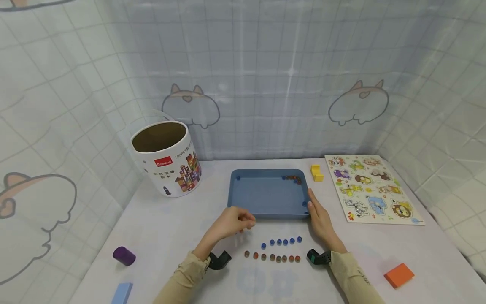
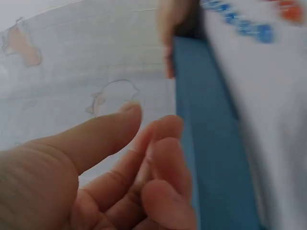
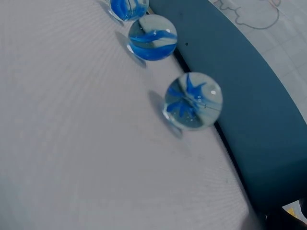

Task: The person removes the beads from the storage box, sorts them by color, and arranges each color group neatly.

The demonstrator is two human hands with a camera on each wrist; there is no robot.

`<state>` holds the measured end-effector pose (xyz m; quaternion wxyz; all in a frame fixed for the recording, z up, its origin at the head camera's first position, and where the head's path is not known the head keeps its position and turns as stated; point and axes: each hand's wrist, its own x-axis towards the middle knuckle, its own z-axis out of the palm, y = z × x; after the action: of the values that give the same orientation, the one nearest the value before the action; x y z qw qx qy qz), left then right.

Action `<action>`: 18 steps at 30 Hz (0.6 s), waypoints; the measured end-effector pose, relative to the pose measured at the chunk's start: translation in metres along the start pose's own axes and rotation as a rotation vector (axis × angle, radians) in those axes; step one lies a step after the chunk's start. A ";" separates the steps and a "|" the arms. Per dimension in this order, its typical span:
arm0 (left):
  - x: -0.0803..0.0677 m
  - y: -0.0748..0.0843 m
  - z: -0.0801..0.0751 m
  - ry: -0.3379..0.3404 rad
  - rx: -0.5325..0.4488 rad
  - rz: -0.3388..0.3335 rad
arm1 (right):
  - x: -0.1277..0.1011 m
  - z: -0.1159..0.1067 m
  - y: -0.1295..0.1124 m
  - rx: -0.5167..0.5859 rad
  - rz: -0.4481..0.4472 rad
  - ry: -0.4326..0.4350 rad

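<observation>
- The left hand [image 1: 231, 223] hovers just in front of the near left edge of the blue tray [image 1: 265, 198], with the fingers curled in toward the thumb. In the left wrist view the fingertips [image 2: 165, 143] and thumb are bunched close together with nothing visible between them, so whether they pinch a marble cannot be told.
- The right hand [image 1: 320, 217] lies along the tray's near right corner, fingers fairly straight and touching the rim; it grips nothing that shows.
- The tray sits in the middle of the desk [image 1: 171, 228], just beyond both hands. A small cluster of dark marbles [image 1: 293, 178] lies in its far right corner, one blue marble [image 1: 238, 177] sits at the far left corner, and another blue one [image 1: 304, 204] rests near the right hand's fingertips.
- Between the two wrists, on the desk in front of the tray, are two rows of marbles: a row of blue marbles [image 1: 282, 242] nearer the tray, and a longer row of reddish-brown marbles [image 1: 271, 256] closer to the person.
- The right wrist view shows three blue-swirled glass marbles [image 3: 193, 100] in a line on the desk, just beside the tray's outer wall [image 3: 249, 105].
- A white cardboard tub [image 1: 167, 158] stands open at the far left.
- A yellow block [image 1: 317, 172] lies just right of the tray, beside an animal puzzle board [image 1: 373, 188].
- A purple cylinder [image 1: 124, 256] and a light blue block [image 1: 122, 293] lie near left; an orange block [image 1: 398, 275] lies near right.
</observation>
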<state>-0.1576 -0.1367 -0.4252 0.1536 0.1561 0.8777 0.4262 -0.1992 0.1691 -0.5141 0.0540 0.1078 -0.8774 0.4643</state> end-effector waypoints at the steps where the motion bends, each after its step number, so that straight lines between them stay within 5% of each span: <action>1: 0.009 0.003 -0.001 -0.004 -0.009 0.004 | 0.000 0.000 0.000 -0.001 -0.002 0.002; 11: 0.109 0.042 0.030 -0.126 -0.064 -0.046 | 0.000 0.001 0.002 -0.021 -0.018 0.021; 18: 0.146 0.053 0.068 -0.179 0.030 -0.107 | 0.001 0.000 0.002 -0.005 -0.010 0.012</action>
<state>-0.2547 0.0009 -0.4428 0.2516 0.1487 0.8739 0.3885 -0.2004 0.1700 -0.5160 0.0620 0.1093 -0.8777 0.4624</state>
